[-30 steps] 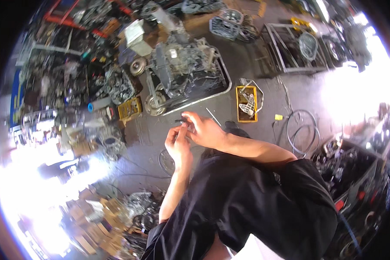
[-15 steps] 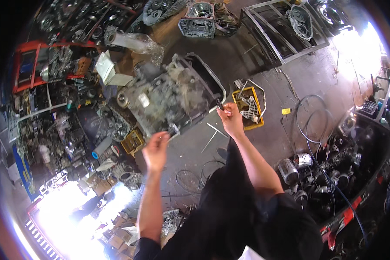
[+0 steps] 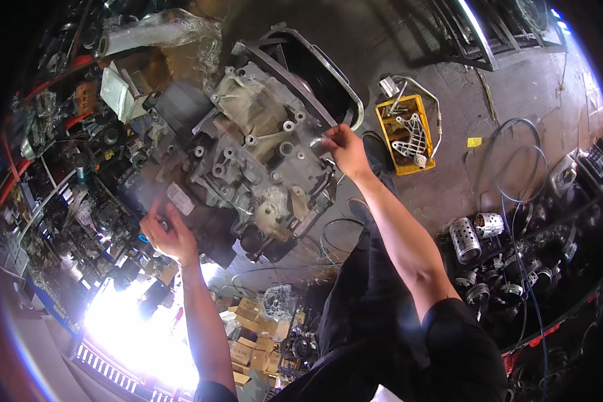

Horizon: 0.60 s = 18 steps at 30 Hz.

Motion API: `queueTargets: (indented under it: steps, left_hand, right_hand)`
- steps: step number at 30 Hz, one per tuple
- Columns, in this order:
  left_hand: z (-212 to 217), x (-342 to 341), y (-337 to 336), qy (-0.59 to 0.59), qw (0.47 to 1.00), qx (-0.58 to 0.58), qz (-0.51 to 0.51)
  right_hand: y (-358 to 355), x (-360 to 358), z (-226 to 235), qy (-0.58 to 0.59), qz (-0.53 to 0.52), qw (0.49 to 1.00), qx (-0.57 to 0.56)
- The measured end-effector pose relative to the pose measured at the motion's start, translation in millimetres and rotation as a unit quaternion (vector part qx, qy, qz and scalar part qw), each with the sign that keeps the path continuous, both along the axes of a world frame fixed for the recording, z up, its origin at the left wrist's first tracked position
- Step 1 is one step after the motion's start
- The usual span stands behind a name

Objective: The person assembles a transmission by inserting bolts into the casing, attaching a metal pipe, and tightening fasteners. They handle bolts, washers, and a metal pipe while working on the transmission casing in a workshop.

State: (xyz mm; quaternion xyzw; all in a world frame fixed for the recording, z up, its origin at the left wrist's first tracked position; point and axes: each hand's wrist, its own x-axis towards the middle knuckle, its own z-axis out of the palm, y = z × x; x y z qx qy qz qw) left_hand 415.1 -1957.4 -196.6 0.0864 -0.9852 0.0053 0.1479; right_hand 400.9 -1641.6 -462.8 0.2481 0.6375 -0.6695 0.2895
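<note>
A large grey cast-metal transmission housing [image 3: 251, 144] with round bosses and bolt holes lies in front of me. My right hand [image 3: 347, 154] is at its right edge, fingertips pinched together by a small shiny spot; what they hold, if anything, is too small to make out. Off the housing's lower left side, my left hand [image 3: 171, 234] is raised with curled fingers and thumb apart, and nothing shows between them. Near it, a pale label [image 3: 179, 199] sits on a dark surface. Behind the housing a metal frame with a rounded bar [image 3: 338, 74] surrounds a dark opening.
A yellow tray [image 3: 430, 137] holding a perforated metal bracket [image 3: 409, 137] is on the floor at right. Farther right lie a coiled hose [image 3: 512, 161], perforated metal drums [image 3: 463, 240] and loose gear parts. Cardboard boxes [image 3: 248, 311] are stacked lower left; machine parts crowd the left.
The view has shifted, and the housing appears larger and sharper. My left hand has moved left, away from the housing's near edge. My right hand stays by the right edge, fingers still pinched.
</note>
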Motion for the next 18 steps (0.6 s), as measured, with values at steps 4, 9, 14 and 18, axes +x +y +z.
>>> queueTargets:
  steps: [4, 9, 14, 18]
  left_hand:
    - [-5, 5, -3, 0.023, 1.000, -0.021, 0.004]
    - [-8, 6, -5, 0.033, 0.999, -0.025, 0.026]
    - [-7, 8, -4, 0.033, 0.998, -0.008, 0.053]
    - [-5, 9, -4, 0.020, 0.998, -0.022, 0.047]
  right_hand:
    - [2, -4, 18, 0.046, 0.048, 0.997, 0.048]
    - [-4, -2, 18, 0.005, 0.005, 1.000, 0.018]
    - [-10, 11, 2, -0.039, -0.112, 0.985, -0.122]
    - [-13, 11, -4, -0.038, -0.115, 0.983, -0.137]
